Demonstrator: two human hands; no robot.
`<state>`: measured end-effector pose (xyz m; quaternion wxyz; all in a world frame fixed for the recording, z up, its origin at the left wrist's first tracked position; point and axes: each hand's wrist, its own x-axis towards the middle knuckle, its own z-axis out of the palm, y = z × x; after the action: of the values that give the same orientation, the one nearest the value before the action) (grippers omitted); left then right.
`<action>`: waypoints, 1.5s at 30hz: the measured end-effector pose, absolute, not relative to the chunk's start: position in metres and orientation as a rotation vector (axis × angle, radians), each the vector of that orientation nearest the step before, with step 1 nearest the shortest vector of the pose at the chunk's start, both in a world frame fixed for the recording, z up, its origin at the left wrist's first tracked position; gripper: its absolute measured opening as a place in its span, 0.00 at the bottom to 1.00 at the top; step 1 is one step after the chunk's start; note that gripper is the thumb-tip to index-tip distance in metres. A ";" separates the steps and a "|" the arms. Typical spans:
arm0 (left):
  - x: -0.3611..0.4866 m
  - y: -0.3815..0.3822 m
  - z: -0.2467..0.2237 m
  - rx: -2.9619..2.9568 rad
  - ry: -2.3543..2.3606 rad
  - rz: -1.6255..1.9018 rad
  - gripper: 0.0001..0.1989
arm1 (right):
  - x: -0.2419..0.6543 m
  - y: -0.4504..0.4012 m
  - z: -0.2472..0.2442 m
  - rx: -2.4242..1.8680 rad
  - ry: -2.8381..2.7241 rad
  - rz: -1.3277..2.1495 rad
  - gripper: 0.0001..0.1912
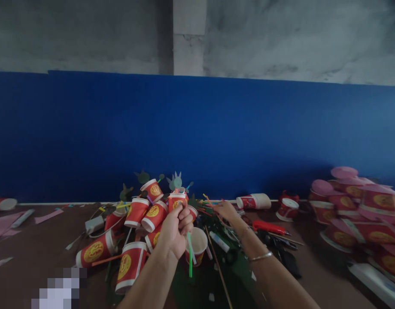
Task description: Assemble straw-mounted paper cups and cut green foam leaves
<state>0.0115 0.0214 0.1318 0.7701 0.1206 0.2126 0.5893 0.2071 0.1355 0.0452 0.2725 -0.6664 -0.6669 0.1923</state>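
Blue wall panel [197, 137] behind. Left hand [176, 231] curled around green drinking straw [190, 259]: likely light, bendy, crushable; pinch gently. Right hand [227, 211] at orange straw [208, 199], can't tell grasp.

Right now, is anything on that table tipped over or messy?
Yes. A cup stack near the blue wall lies on its side, while the open cup in the middle stands upright. Pale scraps also lie scattered, which looks untidy.

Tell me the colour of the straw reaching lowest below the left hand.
The straw is bright green, in the head view.
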 end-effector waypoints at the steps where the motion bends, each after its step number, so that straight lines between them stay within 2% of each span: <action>1: 0.012 0.021 0.131 0.267 0.463 1.277 0.12 | 0.211 0.132 0.049 -1.742 -1.770 0.576 0.15; 8: 0.017 0.021 0.127 0.280 0.491 1.259 0.13 | 0.210 0.091 0.064 -1.461 -1.676 0.887 0.15; 13: 0.016 0.019 0.129 0.297 0.471 1.258 0.12 | 0.205 0.086 0.063 -1.430 -1.668 0.911 0.15; 20: 0.013 0.019 0.130 0.309 0.450 1.259 0.12 | 0.210 0.104 0.056 -1.656 -1.736 0.691 0.17; 25: 0.012 0.019 0.131 0.312 0.432 1.267 0.10 | 0.210 0.126 0.054 -1.927 -1.743 0.351 0.10; 29: 0.011 0.020 0.131 0.304 0.426 1.264 0.11 | 0.196 0.134 0.048 -1.953 -1.860 0.158 0.10; 36: 0.011 0.020 0.133 0.295 0.450 1.284 0.11 | 0.181 0.130 0.034 -1.937 -1.947 0.082 0.09; 40: 0.012 0.019 0.132 0.289 0.462 1.285 0.09 | 0.197 0.125 0.048 -1.940 -1.816 0.137 0.08; 45: 0.017 0.018 0.126 0.254 0.424 1.250 0.12 | 0.221 0.109 0.070 -1.809 -1.596 0.185 0.12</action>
<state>0.0171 0.0181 0.1262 0.7825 0.1177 0.1966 0.5790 0.2212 0.1093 0.0702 0.3534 -0.6994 -0.6171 0.0716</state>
